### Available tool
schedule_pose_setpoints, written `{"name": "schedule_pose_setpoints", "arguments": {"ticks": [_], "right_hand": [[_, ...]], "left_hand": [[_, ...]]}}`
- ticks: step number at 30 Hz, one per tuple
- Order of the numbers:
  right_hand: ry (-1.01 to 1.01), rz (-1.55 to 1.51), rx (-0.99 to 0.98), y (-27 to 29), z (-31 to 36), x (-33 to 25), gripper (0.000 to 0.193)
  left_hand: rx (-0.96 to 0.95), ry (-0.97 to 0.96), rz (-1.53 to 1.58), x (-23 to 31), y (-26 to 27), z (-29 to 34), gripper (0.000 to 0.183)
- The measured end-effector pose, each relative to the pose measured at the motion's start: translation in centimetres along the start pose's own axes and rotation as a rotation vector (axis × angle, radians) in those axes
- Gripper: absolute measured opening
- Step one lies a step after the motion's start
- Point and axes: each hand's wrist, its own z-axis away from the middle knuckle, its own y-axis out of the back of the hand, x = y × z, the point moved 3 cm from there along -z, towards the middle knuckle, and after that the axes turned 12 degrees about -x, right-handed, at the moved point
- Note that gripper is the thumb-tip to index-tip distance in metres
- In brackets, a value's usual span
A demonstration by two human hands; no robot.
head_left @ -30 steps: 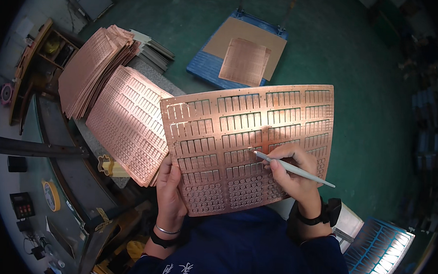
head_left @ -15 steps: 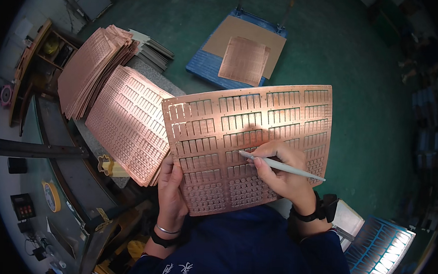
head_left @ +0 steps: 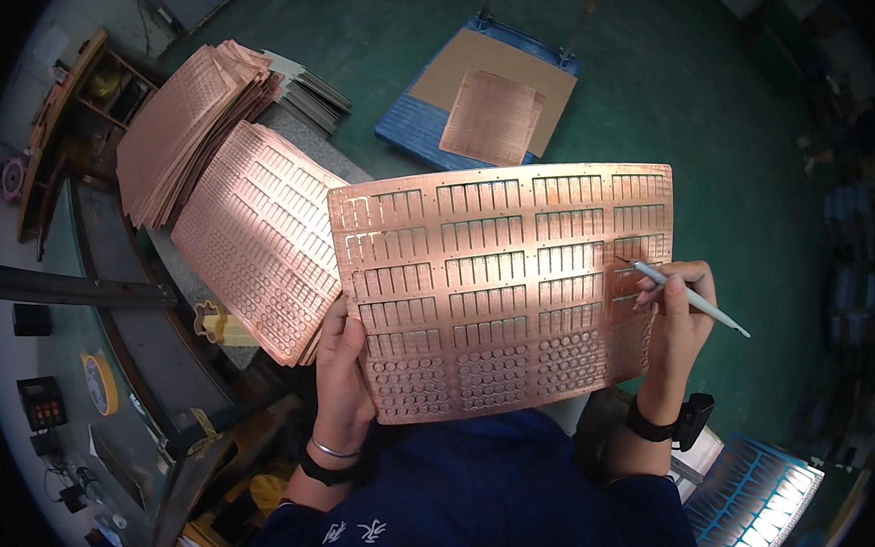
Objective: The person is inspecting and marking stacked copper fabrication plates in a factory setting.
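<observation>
A copper-coloured circuit panel [head_left: 486, 295], cut with rows of narrow slots and, along its near side, clusters of small rings, is held up in front of me. My left hand [head_left: 345, 368] grips its lower left edge, thumb on the front face. In my right hand [head_left: 680, 313] is a slim pale pen-like tool [head_left: 692, 297], pinched between thumb and fingers. Its dark, thin tip points at the slots near the panel's right edge; whether it touches cannot be told. Just left of the panel lies a stack of similar copper panels [head_left: 259, 238].
Another leaning pile of copper panels [head_left: 181, 132] stands farther left, with grey sheets [head_left: 308, 95] behind it. Ahead, a blue platform cart [head_left: 406, 131] carries cardboard [head_left: 449, 84] and copper sheets [head_left: 492, 116]. A blue-lined silvery panel [head_left: 759, 509] lies at lower right. A yellow tape roll [head_left: 100, 389] is at left.
My right hand has moved right with the pen-like tool, from the panel's middle to its right edge. The held panel has shifted very slightly; my left hand keeps its grip.
</observation>
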Motion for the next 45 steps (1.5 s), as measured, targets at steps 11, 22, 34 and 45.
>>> {"name": "schedule_pose_setpoints", "arguments": {"ticks": [11, 22, 34, 45], "right_hand": [[-0.296, 0.07, 0.13, 5.0, 0.1, 2.7, 0.036], [-0.285, -0.162, -0.002, 2.8, 0.7, 3.4, 0.026], [-0.084, 0.159, 0.192, 1.5, -0.2, 1.2, 0.041], [0.026, 0.164, -0.331, -5.0, 1.3, -2.2, 0.014]], "left_hand": [[-0.048, -0.015, -0.038, 0.8, 0.6, -0.4, 0.031], [-0.027, -0.057, -0.072, 1.5, 1.7, -0.2, 0.039], [-0.039, -0.068, -0.048, 1.5, 1.7, -0.2, 0.038], [0.051, 0.066, 0.014, 1.1, 0.3, -0.5, 0.032]]}}
